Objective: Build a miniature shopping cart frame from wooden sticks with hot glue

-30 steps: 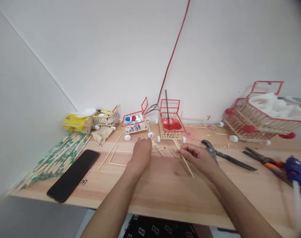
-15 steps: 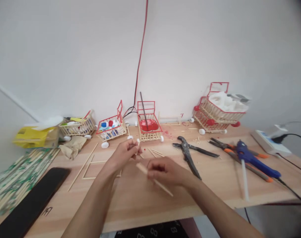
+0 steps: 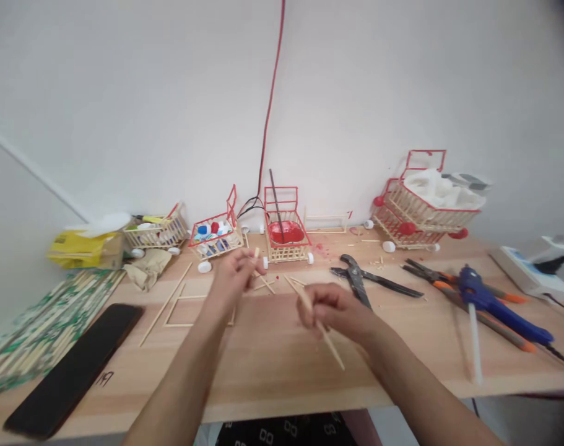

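Plain white wall (image 3: 402, 93) seen at the far side, meeting a second wall (image 3: 12, 204) at left. Light wooden tabletop (image 3: 272, 371) set against it. Even, soft lighting.

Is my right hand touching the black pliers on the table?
Apart. The head view shows bare wood between the right hand and the black pliers.

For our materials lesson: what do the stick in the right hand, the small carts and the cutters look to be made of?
Stick in the right hand: pale, unfinished, probably bamboo or wood. Small carts: the same pale sticks, rims painted red. Cutters: dark, dull, likely metal.
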`<state>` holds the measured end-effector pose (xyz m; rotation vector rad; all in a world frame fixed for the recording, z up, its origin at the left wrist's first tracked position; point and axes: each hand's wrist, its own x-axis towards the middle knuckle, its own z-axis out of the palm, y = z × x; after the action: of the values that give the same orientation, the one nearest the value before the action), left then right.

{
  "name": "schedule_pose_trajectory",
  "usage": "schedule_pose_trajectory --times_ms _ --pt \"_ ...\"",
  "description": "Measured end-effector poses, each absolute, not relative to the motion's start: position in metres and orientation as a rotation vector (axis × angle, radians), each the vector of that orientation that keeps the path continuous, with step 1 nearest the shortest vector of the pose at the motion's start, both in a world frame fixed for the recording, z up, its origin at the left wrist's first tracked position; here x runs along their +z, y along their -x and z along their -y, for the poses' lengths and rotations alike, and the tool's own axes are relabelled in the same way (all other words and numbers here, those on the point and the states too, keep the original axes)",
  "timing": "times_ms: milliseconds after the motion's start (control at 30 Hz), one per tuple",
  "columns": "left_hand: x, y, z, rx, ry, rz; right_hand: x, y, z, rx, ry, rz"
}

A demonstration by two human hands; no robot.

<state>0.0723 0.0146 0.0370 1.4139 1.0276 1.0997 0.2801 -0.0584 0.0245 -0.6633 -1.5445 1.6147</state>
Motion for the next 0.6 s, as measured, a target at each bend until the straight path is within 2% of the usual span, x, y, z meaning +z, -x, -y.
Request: schedule_pose_trajectory --times_ms 167,367,600 --pt "0.021 -0.107 0.023 0.793 -2.147 -1.241 0.028 -0.296 0.045 1.286 0.786 1.163" --pt "0.019 -0.111 0.036 0.253 -2.493 -1.558 0.032 -0.294 0.042 1.238 0.884 1.122" --pt "0.013 -0.107 0.032 0.233 -2.532 -1.614 0.027 -0.295 0.040 1.236 0.903 1.091"
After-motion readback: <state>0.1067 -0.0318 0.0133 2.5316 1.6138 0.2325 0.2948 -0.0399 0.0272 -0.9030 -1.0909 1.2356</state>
